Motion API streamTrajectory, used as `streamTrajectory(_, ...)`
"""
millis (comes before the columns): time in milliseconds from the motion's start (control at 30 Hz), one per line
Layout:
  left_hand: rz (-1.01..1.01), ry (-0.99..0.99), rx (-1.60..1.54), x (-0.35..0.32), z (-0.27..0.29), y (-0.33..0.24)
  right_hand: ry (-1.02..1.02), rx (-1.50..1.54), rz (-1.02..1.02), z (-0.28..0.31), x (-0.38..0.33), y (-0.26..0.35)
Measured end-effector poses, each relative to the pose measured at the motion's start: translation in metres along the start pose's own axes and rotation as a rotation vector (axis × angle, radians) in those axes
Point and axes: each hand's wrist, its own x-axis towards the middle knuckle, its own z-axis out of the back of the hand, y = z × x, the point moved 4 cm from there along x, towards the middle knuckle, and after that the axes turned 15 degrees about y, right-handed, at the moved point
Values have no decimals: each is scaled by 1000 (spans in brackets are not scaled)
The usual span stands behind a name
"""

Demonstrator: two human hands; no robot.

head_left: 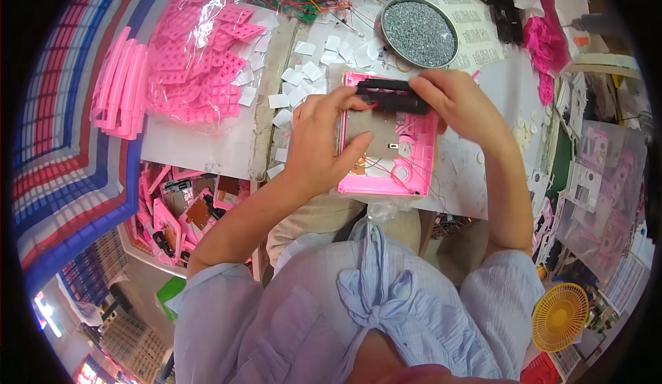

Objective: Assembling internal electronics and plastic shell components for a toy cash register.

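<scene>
A pink plastic housing [385, 189] lies in front of me at the table's near edge, its inside facing up. Within it are a brown board [369, 130], thin wires and round pink rings. Across its far end sits a black plastic part [392, 96]. My right hand [460, 105] grips the right end of this black part, thumb on top. My left hand [323, 139] holds the housing's left side, its fingers curled over the edge and the fingertips touching the black part. The undersides of both hands are hidden.
A round tray [452, 56] of small metal screws stands beyond the housing. White square pieces [293, 76] are scattered left of it. Farther left lies a clear bag of pink parts [200, 60] beside stacked pink strips [123, 84]. A bin of pink assemblies [181, 211] is below.
</scene>
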Motion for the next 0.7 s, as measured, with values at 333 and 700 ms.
streamTrajectory(333,23,74,376,11,6,-26,-259,-468,405,-14,-14,15)
streamTrajectory(700,49,234,223,83,40,-20,-238,-243,519,-12,2,-20)
